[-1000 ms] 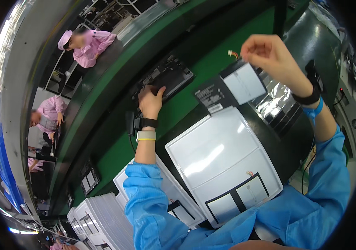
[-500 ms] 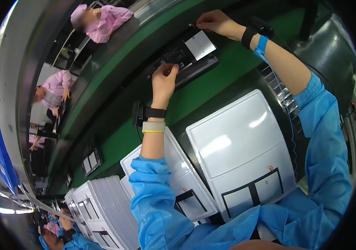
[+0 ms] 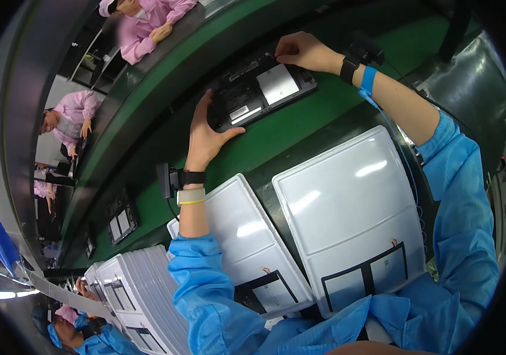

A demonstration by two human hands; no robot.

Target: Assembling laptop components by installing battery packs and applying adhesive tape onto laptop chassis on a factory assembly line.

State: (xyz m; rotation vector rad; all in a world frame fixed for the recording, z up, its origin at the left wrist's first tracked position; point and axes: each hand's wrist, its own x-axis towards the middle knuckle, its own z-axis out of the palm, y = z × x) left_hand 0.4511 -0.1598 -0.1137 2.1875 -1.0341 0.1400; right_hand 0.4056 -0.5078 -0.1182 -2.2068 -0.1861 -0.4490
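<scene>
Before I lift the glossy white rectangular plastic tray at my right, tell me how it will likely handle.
The glossy white rectangular plastic tray may feel slippery, given its bright reflections. It probably resists bending somewhat, since a raised rim borders it. Its near end may dip, because a flat black-and-white pack with thin wires lies there.

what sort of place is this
Most likely an electronics assembly line: a green conveyor-like strip bears open laptop-like chassis, white plastic trays hold flat battery packs, and co-workers in pink smocks are across the line.
</scene>
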